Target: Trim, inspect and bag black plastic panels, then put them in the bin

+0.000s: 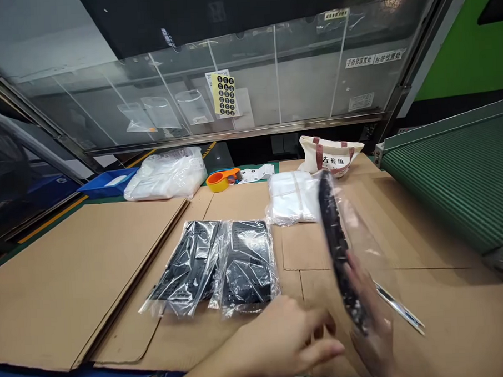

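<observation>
My right hand [371, 311] holds a black part [336, 246] in clear plastic, upright and seen nearly edge-on; motion blurs it. Left of it, my left hand [293, 336] is low over the cardboard, its fingers curled and apart, with nothing seen between them. Beyond my left hand lie two clear bags with black items: a left bag [192, 263] and a right bag [248, 263], side by side and touching. Silver tweezers [401, 310] lie on the cardboard right of my right hand.
Cardboard sheets [88, 262] are stacked at left. Along the back stand a blue tray [105, 184], a white plastic bundle [167, 172], an orange tape dispenser [224, 179], a strapped white pack [291, 198] and a cloth bag [331, 154]. A green ribbed conveyor [459, 174] runs at right.
</observation>
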Action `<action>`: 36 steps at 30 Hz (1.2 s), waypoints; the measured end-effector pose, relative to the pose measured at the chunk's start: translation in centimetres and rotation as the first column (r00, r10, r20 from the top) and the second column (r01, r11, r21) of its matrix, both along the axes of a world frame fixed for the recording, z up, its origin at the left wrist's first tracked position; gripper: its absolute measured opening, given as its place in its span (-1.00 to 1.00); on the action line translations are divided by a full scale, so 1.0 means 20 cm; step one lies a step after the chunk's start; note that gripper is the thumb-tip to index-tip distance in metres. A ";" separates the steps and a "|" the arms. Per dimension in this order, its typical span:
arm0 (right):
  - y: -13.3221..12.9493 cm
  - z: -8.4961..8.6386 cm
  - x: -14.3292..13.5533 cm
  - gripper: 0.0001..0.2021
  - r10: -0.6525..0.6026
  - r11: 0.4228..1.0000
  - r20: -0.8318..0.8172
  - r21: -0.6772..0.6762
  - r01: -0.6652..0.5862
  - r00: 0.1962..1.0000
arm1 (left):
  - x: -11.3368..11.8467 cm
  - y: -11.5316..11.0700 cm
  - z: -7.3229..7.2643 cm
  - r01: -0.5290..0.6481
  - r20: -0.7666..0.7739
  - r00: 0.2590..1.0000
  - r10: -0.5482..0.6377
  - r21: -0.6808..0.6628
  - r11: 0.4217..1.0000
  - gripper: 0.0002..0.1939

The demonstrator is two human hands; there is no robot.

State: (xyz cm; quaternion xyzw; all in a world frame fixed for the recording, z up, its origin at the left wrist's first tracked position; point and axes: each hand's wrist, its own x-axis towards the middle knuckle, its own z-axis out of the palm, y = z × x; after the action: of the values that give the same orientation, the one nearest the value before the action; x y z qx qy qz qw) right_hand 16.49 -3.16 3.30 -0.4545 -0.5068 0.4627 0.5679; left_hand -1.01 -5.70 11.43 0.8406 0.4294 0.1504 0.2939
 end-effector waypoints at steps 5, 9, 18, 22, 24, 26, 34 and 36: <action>0.05 0.04 -0.01 -0.43 -0.201 0.731 0.590 0.621 -0.281 0.782 | -0.03 -0.02 -0.06 -0.163 0.584 0.627 0.515 -0.548 0.820 -0.29; 0.05 0.06 -0.08 -0.39 -0.303 0.618 0.631 0.700 -0.357 0.714 | 0.02 -0.06 -0.14 -0.263 0.588 0.463 0.663 -0.623 0.736 -0.41; 0.00 0.05 -0.15 -0.40 -0.299 0.530 0.603 0.750 -0.397 0.740 | -0.01 -0.12 -0.12 -0.618 0.676 0.314 0.666 -0.387 0.684 -0.63; -0.03 0.04 -0.12 -0.38 -0.207 0.509 0.558 0.763 -0.398 0.804 | -0.22 -0.12 -0.07 -0.920 0.585 0.388 0.712 0.195 0.341 -0.69; -0.04 0.04 -0.11 -0.38 -0.160 0.555 0.533 0.745 -0.371 0.830 | -0.36 -0.13 -0.05 -0.841 0.426 0.392 0.815 0.525 0.130 -0.66; -0.04 0.04 -0.11 -0.40 -0.110 0.602 0.505 0.719 -0.347 0.856 | -0.47 -0.14 -0.02 -0.661 0.234 0.325 0.916 0.749 0.043 -0.63; -0.04 -0.02 -0.08 -0.59 0.016 0.659 0.545 0.625 -0.419 0.838 | -0.71 -0.13 -0.11 -0.532 -0.443 0.027 0.896 0.753 0.388 -0.48; -0.04 -0.03 -0.07 -0.62 0.036 0.666 0.548 0.610 -0.429 0.835 | -0.73 -0.11 -0.17 -0.580 -0.542 0.039 0.840 0.672 0.460 -0.45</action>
State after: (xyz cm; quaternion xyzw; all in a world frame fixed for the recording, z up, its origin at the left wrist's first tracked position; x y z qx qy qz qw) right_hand 15.03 -3.88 2.71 -0.2292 -0.8278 0.1693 0.4832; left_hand -15.63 -7.98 8.04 0.4915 0.8457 -0.0905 -0.1872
